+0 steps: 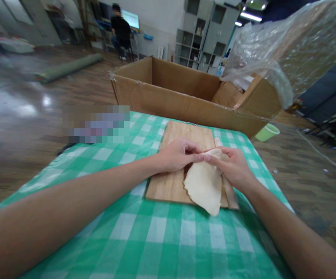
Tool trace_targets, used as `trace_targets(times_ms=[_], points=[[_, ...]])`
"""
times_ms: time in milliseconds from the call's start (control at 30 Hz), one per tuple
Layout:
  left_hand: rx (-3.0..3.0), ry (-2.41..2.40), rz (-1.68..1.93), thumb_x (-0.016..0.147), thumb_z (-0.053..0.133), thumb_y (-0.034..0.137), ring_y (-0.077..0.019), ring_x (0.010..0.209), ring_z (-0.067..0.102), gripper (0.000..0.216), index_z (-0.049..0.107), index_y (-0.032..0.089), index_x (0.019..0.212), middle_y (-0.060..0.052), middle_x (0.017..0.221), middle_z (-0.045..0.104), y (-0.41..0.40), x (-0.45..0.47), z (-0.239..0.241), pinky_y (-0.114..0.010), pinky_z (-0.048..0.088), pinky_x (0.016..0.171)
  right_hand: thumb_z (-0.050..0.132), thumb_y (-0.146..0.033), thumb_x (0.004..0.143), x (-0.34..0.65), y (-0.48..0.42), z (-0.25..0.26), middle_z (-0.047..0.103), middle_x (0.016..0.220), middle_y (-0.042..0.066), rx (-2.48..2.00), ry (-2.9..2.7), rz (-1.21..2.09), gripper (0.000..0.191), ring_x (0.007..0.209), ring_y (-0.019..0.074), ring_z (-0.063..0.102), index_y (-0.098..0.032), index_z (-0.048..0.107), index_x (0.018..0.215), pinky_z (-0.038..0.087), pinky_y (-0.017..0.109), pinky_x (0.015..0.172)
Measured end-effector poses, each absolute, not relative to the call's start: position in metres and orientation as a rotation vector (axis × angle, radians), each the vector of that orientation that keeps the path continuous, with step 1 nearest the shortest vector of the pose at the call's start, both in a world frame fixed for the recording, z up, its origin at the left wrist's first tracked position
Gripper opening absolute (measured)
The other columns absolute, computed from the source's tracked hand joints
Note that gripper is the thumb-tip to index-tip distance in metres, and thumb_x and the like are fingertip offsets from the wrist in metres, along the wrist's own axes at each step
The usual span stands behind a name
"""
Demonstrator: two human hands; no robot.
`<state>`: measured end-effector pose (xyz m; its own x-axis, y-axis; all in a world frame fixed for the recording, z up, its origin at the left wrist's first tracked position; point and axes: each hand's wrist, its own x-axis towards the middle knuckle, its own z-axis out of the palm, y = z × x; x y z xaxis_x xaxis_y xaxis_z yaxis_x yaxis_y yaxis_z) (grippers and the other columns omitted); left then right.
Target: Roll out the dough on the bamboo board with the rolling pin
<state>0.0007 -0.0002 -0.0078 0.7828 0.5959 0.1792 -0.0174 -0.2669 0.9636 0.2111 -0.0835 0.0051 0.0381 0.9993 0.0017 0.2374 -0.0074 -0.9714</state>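
A thin, pale sheet of dough [205,186] hangs from both hands above a wooden cutting board [168,190]. My left hand [178,155] pinches its upper edge from the left, thumb on top. From the other side, my right hand [233,166] grips the same edge, the two thumbs almost touching. The dough's lower end droops to a rounded tip past the board's near edge. Along the board's right side lies a wooden rolling pin [229,192], partly hidden by my right hand and the dough.
A green and white checked tablecloth [133,236] covers the table. Behind it stands a large open cardboard box [168,95], with plastic-wrapped material [307,50] at its right. A light green bin [267,132] is on the floor. Farther back, a person [122,33] sits at a monitor.
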Motion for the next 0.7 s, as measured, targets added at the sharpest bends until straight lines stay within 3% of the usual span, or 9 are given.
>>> trace_targets(times_ms=[200, 400, 567, 700], points=[[1.819, 0.547, 0.672, 0.089, 0.075, 0.052, -0.0127, 0.066, 0.061, 0.038, 0.081, 0.014, 0.091, -0.004, 0.077, 0.074, -0.0004, 0.0017, -0.0102, -0.023, 0.044, 0.057, 0.088, -0.057, 0.076, 0.2069, -0.0882, 0.0047, 0.077, 0.077, 0.004, -1.450, -1.430, 0.884, 0.041, 0.063, 0.0182, 0.065, -0.018, 0.081, 0.089, 0.047, 0.028, 0.054], [1.787, 0.498, 0.613, 0.091, 0.071, 0.054, -0.0121, 0.066, 0.060, 0.041, 0.078, 0.014, 0.095, -0.003, 0.078, 0.071, -0.0011, 0.0033, -0.0050, -0.022, 0.042, 0.056, 0.080, -0.058, 0.084, 0.2029, -0.0883, 0.0018, 0.073, 0.076, 0.002, -1.388, -1.388, 0.819, 0.038, 0.062, 0.0165, 0.060, -0.020, 0.075, 0.090, 0.045, 0.028, 0.054], [1.794, 0.554, 0.647, 0.088, 0.073, 0.056, -0.0096, 0.057, 0.051, 0.044, 0.071, 0.014, 0.075, 0.000, 0.065, 0.063, -0.0027, 0.0024, -0.0061, -0.022, 0.034, 0.049, 0.077, -0.059, 0.087, 0.2052, -0.0869, -0.0001, 0.068, 0.072, 0.000, -1.388, -1.389, 0.837, 0.038, 0.059, 0.0154, 0.056, -0.021, 0.070, 0.087, 0.042, 0.027, 0.052], [1.741, 0.563, 0.633, 0.085, 0.074, 0.059, -0.0099, 0.056, 0.051, 0.045, 0.073, 0.014, 0.077, 0.000, 0.066, 0.064, -0.0026, 0.0001, -0.0067, -0.022, 0.034, 0.048, 0.078, -0.058, 0.085, 0.2090, -0.0859, -0.0012, 0.071, 0.078, 0.001, -1.393, -1.422, 0.902, 0.039, 0.063, 0.0156, 0.059, -0.021, 0.072, 0.095, 0.045, 0.027, 0.055]])
